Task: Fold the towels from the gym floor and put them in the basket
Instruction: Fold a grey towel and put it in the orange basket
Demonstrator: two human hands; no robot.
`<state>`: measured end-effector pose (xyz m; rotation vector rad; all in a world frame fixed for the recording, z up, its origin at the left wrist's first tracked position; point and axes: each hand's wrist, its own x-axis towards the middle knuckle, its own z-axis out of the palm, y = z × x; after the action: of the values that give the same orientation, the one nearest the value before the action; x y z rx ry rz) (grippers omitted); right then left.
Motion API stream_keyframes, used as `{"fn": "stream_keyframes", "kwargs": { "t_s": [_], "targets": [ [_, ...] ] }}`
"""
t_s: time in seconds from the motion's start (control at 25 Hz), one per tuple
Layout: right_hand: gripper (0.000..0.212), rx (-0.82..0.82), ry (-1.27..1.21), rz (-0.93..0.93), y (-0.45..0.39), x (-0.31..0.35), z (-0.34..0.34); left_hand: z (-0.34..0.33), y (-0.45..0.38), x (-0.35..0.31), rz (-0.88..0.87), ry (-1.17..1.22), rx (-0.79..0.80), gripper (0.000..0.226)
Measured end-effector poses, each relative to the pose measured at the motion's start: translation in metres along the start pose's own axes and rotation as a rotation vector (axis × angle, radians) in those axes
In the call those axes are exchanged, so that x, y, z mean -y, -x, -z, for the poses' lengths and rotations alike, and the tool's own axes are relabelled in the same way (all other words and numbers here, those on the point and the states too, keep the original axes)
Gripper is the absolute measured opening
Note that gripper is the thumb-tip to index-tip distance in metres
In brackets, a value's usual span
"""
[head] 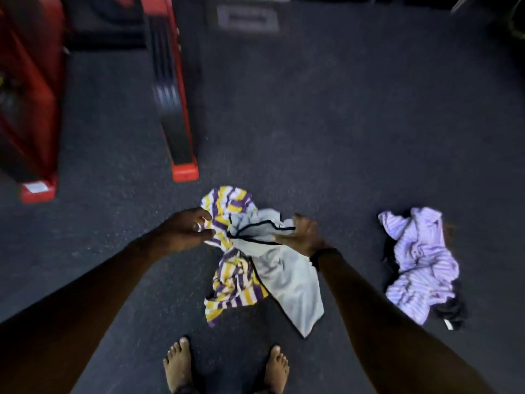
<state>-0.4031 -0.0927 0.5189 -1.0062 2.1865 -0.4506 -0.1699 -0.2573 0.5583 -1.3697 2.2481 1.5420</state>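
Dark speckled gym floor (326,132) runs open toward twelve and two o'clock, with red equipment legs (181,115) standing at ten. Both hands hold a bunched towel, purple-and-yellow striped on one face and plain grey on the other (250,260), in mid-air above the bare feet (224,365). The left hand (184,228) pinches the striped side; the right hand (305,233) has its fingers curled round the dark-trimmed hem. It looks light and limp (no stiffness to help), so I judge the corners the best hold. A lilac striped towel (420,265) lies crumpled at three o'clock. No basket shows.
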Motion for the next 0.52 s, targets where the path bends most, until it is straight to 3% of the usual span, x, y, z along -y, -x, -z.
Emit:
{"fn": "stream_keyframes", "kwargs": {
  "t_s": [0.08,0.2,0.28,0.52],
  "targets": [
    [0.046,-0.010,0.115,0.080,0.010,0.048,0.076,0.039,0.034,-0.050,-0.091,-0.027,-0.062,0.046],
    [0.011,-0.154,0.090,0.185,0.038,0.114,0.173,0.092,0.073,-0.125,-0.106,-0.015,-0.141,0.034],
    [0.019,-0.246,0.065,0.249,0.066,0.154,0.232,0.128,0.114,-0.181,-0.161,-0.071,-0.232,0.034],
    [0.012,-0.488,0.010,0.371,0.158,0.231,0.353,0.192,0.217,-0.291,-0.220,-0.143,-0.402,0.048]
  ]
}}
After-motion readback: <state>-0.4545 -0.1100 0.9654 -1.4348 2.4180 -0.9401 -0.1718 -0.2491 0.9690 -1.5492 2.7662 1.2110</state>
